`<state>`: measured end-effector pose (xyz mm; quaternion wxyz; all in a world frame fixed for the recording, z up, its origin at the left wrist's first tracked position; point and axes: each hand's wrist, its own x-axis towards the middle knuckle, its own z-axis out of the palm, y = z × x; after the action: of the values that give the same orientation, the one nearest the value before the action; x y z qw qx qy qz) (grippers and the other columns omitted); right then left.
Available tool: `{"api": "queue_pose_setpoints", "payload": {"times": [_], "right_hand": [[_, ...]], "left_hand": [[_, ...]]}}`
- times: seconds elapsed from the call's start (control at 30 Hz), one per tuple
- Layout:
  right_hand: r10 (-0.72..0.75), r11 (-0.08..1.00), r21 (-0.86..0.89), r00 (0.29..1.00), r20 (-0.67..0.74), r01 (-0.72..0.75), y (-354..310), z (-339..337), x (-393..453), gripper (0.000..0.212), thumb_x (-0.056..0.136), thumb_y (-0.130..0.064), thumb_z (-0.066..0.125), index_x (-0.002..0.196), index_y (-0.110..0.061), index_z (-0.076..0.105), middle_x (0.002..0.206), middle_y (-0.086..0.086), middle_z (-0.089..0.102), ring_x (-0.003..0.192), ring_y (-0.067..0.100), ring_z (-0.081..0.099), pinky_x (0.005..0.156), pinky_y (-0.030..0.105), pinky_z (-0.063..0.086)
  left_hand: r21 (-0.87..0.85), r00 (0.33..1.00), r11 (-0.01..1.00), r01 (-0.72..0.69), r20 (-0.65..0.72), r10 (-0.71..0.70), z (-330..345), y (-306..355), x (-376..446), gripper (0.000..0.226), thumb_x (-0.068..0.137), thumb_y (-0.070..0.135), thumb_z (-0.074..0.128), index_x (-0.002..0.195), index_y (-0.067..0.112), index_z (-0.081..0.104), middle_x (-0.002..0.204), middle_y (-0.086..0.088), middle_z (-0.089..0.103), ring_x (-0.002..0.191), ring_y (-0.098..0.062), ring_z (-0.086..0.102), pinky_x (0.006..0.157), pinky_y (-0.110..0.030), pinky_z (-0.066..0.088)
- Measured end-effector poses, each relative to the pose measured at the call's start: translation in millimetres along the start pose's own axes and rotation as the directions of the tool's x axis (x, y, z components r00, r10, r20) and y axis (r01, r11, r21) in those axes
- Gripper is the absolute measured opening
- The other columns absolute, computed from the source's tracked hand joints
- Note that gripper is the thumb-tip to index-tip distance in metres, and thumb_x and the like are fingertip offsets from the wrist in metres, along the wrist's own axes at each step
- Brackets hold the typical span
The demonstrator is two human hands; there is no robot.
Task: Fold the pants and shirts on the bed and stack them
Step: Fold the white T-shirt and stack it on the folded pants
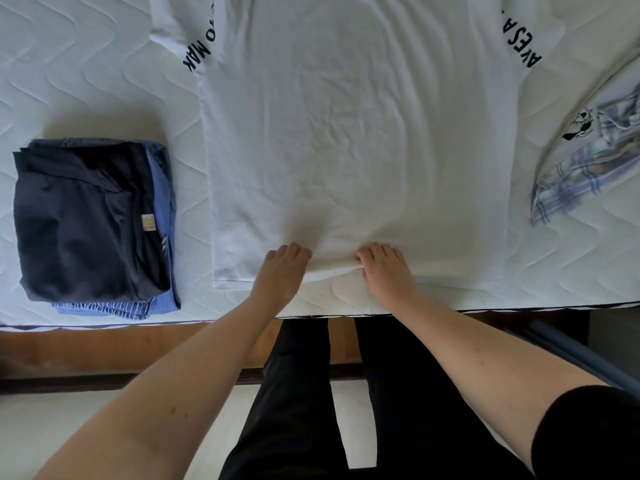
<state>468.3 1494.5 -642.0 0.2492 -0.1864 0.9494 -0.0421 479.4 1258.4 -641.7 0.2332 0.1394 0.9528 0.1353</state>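
White quilted mattress (86, 81) on wooden bed frame (104, 348), pale floor (52, 427)

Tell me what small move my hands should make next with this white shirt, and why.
Probably lift the hem and carry it up toward the collar end. Both the left hand and right hand pinch the bottom edge of the white printed T-shirt, which lies flat and unfolded.

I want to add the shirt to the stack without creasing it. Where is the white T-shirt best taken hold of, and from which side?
Probably at the hem, from the near edge of the bed. The white T-shirt lies flat with its hem nearest the person, where the left hand and right hand already pinch it; a wider grip near the corners might lift it more evenly.
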Motion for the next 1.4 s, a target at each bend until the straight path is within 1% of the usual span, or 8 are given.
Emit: {"api": "queue_pose_setpoints", "payload": {"times": [0.13, 0.3, 0.5, 0.6, 0.97, 1.13, 1.27, 1.4], "right_hand": [[0.016, 0.987, 0.157, 0.997, 0.08, -0.029, 12, -2, 10, 0.021, 0.091, -0.016, 0.058, 0.112, -0.015, 0.061, 0.111, 0.006, 0.06, 0.104, 0.029, 0.055, 0.089, 0.039, 0.038], [0.023, 0.933, 0.35, 0.983, 0.182, -0.087, 28, -7, 25, 0.024, 0.099, -0.031, 0.052, 0.115, -0.018, 0.064, 0.111, 0.002, 0.065, 0.108, 0.025, 0.056, 0.086, 0.036, 0.033], [0.066, 0.918, 0.375, 0.981, 0.181, -0.131, 24, -14, 27, 0.029, 0.099, -0.038, 0.049, 0.113, -0.017, 0.063, 0.106, 0.002, 0.066, 0.106, 0.027, 0.059, 0.082, 0.036, 0.033], [0.037, 0.969, 0.239, 0.992, 0.123, -0.066, 8, -12, 12, 0.061, 0.076, -0.054, 0.072, 0.123, -0.017, 0.058, 0.11, 0.006, 0.062, 0.102, 0.029, 0.057, 0.087, 0.042, 0.04], [0.018, 0.984, 0.176, 0.999, -0.049, -0.009, -3, -15, 9, 0.028, 0.083, -0.011, 0.062, 0.11, -0.009, 0.063, 0.095, 0.008, 0.068, 0.088, 0.031, 0.062, 0.083, 0.041, 0.045], [0.017, 0.991, 0.136, 0.992, -0.124, 0.0, 0, -18, 2, 0.025, 0.072, -0.007, 0.071, 0.097, -0.008, 0.067, 0.081, 0.006, 0.07, 0.075, 0.029, 0.064, 0.074, 0.038, 0.049], [0.039, 0.993, 0.12, 0.984, -0.174, -0.018, -6, -12, -2, 0.029, 0.067, 0.0, 0.064, 0.093, -0.011, 0.068, 0.079, 0.004, 0.069, 0.073, 0.029, 0.064, 0.068, 0.035, 0.051], [0.074, 0.99, 0.129, 0.981, -0.182, -0.051, -10, -13, -12, 0.029, 0.061, 0.002, 0.066, 0.087, -0.009, 0.07, 0.071, 0.005, 0.068, 0.066, 0.029, 0.064, 0.06, 0.031, 0.052]], "left_hand": [[0.192, 0.973, 0.958, -0.215, 0.125, 0.193, 4, 21, 1, 0.055, 0.076, 0.04, 0.076, 0.122, 0.012, 0.062, 0.112, -0.007, 0.063, 0.096, -0.028, 0.062, 0.078, -0.038, 0.05], [0.316, 0.983, 0.932, -0.178, 0.104, 0.152, 1, 32, 11, 0.057, 0.07, 0.011, 0.071, 0.126, 0.012, 0.06, 0.108, -0.005, 0.063, 0.09, -0.026, 0.062, 0.077, -0.036, 0.05], [-0.099, 0.988, 0.991, 0.088, 0.133, -0.075, -11, 22, 32, 0.034, 0.089, 0.002, 0.048, 0.121, 0.009, 0.054, 0.111, -0.008, 0.063, 0.097, -0.033, 0.06, 0.078, -0.04, 0.044], [-0.145, 0.986, 0.981, 0.132, 0.124, -0.114, -14, 13, 40, 0.02, 0.094, 0.012, 0.051, 0.113, 0.015, 0.058, 0.101, -0.006, 0.067, 0.089, -0.033, 0.062, 0.068, -0.035, 0.041], [-0.123, 0.97, 0.992, 0.01, 0.242, 0.021, -13, 9, 43, 0.047, 0.091, 0.059, 0.053, 0.116, 0.019, 0.054, 0.112, 0.003, 0.065, 0.105, -0.023, 0.059, 0.086, -0.037, 0.037], [0.019, 0.981, 0.993, -0.116, 0.159, 0.111, -18, 14, 37, 0.032, 0.09, 0.027, 0.059, 0.12, 0.015, 0.057, 0.118, -0.002, 0.065, 0.108, -0.029, 0.06, 0.086, -0.038, 0.04], [0.049, 0.968, 0.968, -0.245, 0.062, 0.242, -30, 15, 21, 0.02, 0.082, 0.016, 0.076, 0.1, 0.009, 0.069, 0.087, -0.006, 0.068, 0.074, -0.03, 0.064, 0.063, -0.036, 0.051], [0.064, 0.957, 0.955, -0.289, 0.006, 0.289, -35, 8, 3, 0.05, 0.055, -0.014, 0.07, 0.101, 0.005, 0.069, 0.084, -0.008, 0.067, 0.065, -0.03, 0.061, 0.053, -0.035, 0.051]]}}
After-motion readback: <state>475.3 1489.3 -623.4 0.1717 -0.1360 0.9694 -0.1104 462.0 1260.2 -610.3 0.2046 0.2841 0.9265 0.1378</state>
